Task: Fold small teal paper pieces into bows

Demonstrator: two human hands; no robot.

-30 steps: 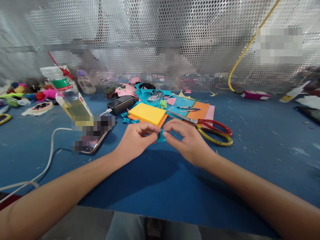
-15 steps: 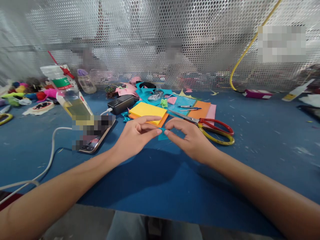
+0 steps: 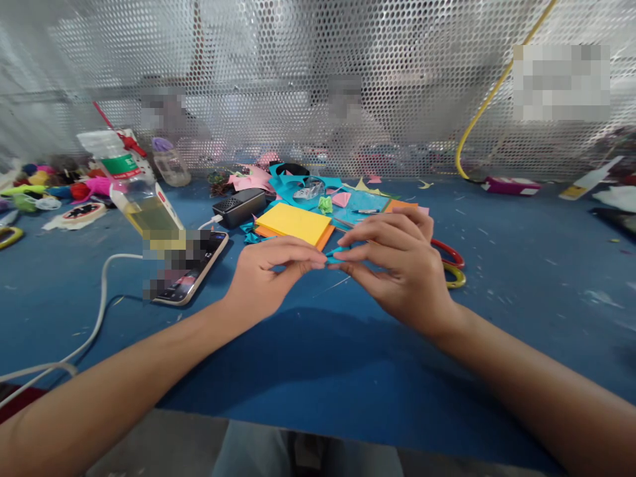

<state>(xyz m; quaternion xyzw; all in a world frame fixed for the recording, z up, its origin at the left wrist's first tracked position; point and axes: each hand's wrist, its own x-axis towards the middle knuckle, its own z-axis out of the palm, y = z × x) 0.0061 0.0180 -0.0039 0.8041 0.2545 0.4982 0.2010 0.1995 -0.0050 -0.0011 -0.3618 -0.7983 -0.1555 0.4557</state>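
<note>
A small piece of blue paper [image 3: 336, 254] is pinched between both hands above the table. My left hand [image 3: 271, 270] grips its left end between thumb and fingertips. My right hand [image 3: 400, 268] closes thumb and fingers on the other end, and most of the paper is hidden behind fingertips. Just beyond the hands lies a stack of yellow and orange paper [image 3: 294, 224]. Scissors with red and yellow handles [image 3: 450, 255] rest behind my right hand, which covers their middle.
A phone [image 3: 191, 271] on a white cable lies at left beside a tilted bottle [image 3: 144, 192]. Behind the paper stack sit a black speaker-like box [image 3: 241, 207], blue paper scraps [image 3: 318, 182] and a crumpled green paper [image 3: 325, 205]. A perforated metal screen [image 3: 278, 66] closes off the back.
My right hand has turned and shifted right, its fingers raised over the scissors. The blue paper, flat below the fingertips before, now shows as a narrow strip between them.
</note>
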